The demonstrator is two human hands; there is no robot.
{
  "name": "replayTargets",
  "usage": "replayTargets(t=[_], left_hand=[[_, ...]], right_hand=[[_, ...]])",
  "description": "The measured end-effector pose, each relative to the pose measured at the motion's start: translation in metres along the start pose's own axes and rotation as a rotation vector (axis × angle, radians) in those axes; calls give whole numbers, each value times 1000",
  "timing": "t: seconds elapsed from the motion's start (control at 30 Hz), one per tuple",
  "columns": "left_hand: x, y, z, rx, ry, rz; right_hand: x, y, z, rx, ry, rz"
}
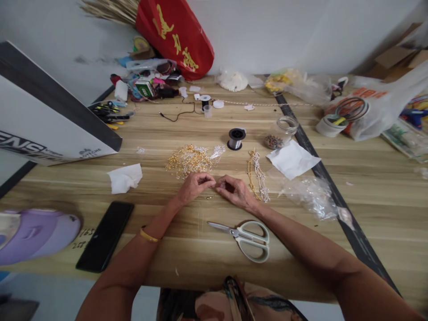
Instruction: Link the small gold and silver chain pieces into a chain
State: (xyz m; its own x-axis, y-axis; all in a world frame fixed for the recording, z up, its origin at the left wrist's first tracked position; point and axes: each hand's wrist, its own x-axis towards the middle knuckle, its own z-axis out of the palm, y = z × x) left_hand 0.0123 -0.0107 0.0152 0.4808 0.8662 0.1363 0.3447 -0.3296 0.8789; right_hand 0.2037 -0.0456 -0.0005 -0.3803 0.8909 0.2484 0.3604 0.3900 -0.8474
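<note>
My left hand (197, 186) and my right hand (234, 191) meet over the middle of the table, thumbs and fingertips pinched and almost touching. Whatever lies between the fingertips is too small to make out. Just beyond the left hand spreads a pile of gold and silver bead chains (189, 161). To the right of the right hand lie a gold chain (250, 174) and a silver chain (260, 178), side by side. Scissors (252, 240) with pale handles rest below the hands, blades pointing left. A spool of clear or silvery thread (236, 139) stands behind the hands.
A glass jar (286, 127) with small beads, a white paper (293, 159) and a clear plastic bag (310, 196) lie on the right. On the left are a black phone (105, 236), a tissue (125, 178) and a large box (56, 111). Clutter lines the back wall.
</note>
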Motion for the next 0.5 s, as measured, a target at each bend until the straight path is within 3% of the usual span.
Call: replayTargets(t=[0.5], left_hand=[[-1,-3,5,-4,24,3]], right_hand=[[1,2,-3,50,25,31]])
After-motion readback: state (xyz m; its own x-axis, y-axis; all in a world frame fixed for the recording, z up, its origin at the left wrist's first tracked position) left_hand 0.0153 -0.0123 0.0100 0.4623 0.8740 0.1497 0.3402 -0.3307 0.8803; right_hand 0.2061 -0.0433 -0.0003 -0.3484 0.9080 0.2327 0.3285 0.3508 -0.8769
